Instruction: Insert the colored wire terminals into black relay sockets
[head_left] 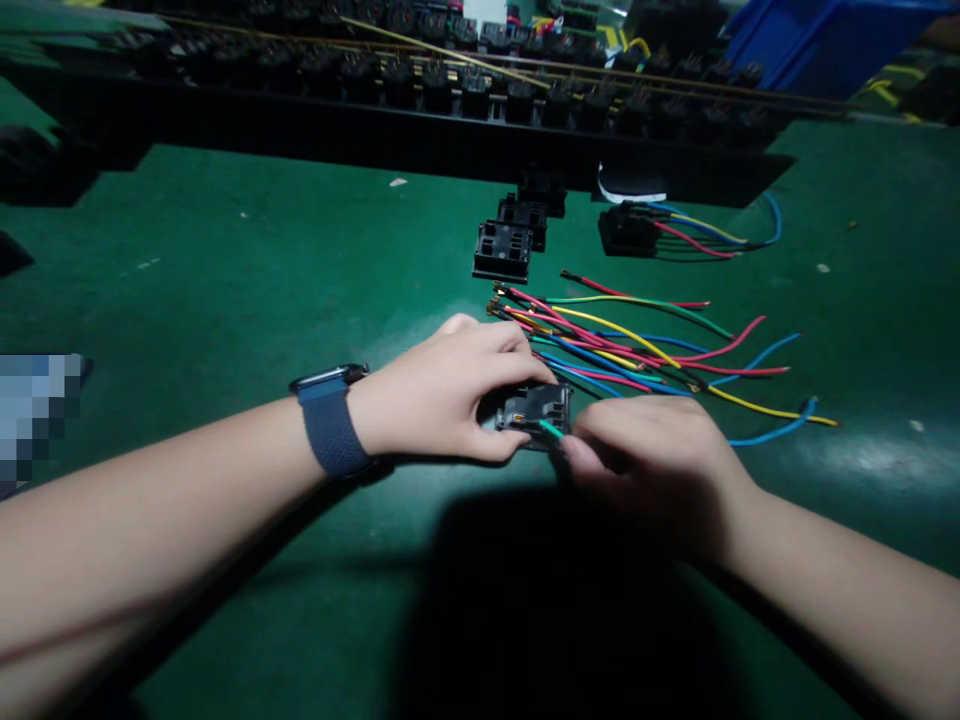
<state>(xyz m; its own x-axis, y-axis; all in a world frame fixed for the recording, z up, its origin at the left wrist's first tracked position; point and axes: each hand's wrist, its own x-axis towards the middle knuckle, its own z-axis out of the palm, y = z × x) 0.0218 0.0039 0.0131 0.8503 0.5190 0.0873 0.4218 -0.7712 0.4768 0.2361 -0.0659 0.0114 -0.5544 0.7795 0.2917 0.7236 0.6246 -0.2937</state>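
Left hand half-curled, gripping a boxy black plastic housing — right hand, fingers folded tight, pinching a slender green wire (smooth-sheathed)

I count 1 black housing at my 2 hands, 3 bare housings, 1 wired housing, 1 watch, 1 blue bin. Loose wires overlap, can't total.

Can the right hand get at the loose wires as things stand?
Probably yes: the wires lie just beyond the right hand with nothing visible in between, though it appears busy pinching the green wire.
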